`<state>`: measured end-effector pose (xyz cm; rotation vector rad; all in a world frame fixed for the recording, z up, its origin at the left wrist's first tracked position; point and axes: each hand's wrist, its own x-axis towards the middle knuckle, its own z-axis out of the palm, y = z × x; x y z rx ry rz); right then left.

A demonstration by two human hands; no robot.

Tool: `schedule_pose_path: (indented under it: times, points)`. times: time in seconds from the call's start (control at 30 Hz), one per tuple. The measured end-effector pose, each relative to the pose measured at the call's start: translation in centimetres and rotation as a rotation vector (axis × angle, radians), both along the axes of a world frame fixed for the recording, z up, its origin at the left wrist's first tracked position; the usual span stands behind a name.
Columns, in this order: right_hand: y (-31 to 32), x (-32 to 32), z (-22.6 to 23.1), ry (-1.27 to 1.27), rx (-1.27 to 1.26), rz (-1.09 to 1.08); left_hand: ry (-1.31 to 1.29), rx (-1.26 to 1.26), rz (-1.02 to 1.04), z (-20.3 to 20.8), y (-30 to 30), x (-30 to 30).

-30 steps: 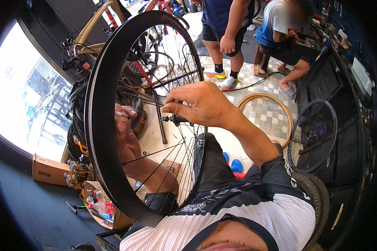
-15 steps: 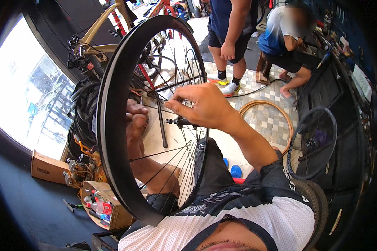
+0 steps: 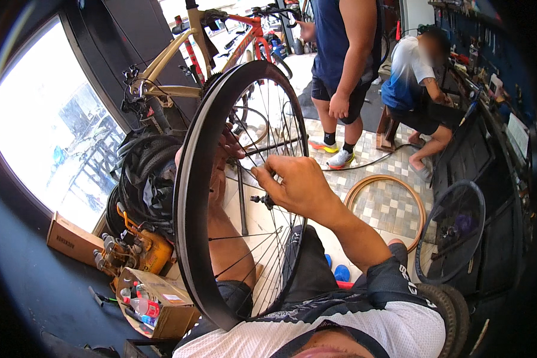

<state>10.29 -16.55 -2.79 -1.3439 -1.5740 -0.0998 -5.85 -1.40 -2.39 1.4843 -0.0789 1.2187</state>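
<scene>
A black deep-rimmed bicycle wheel [image 3: 192, 197] stands upright before me, its lower rim against my lap. Several thin black spokes run to the hub [image 3: 261, 201]; some lower ones slant loosely across the opening. My right hand [image 3: 301, 186] is closed just above the hub, thumb and forefinger pinched on a spoke. Behind the rim, my left hand [image 3: 231, 143] has its fingers curled at the spokes on the wheel's far-left side. The rim hides part of that hand, and its exact hold is hard to make out.
Gold and red bicycle frames [image 3: 179, 62] stand behind the wheel, beside piled black tyres [image 3: 143, 173]. A yellow compressor [image 3: 152, 247] and a cardboard box [image 3: 176, 313] of bottles sit left. Tan tyres [image 3: 416, 227] lie on the floor. Two people are beyond, one standing, one seated.
In the picture, the wheel and my right hand have shifted right and down. My left hand has moved up among the spokes, its fingers now nearer the right hand.
</scene>
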Motion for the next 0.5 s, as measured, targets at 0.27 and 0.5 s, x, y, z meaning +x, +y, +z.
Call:
schedule_pose_path:
  times: [0.27, 0.5]
  points:
    - [-0.4, 0.1, -0.2, 0.006, -0.028, -0.01, -0.01, -0.003, 0.044, 2.2, -1.6, 1.6]
    - [-0.7, -0.3, -0.2, -0.05, -0.011, -0.023, 0.141, -0.003, 0.067, 2.8, -2.5, 1.3]
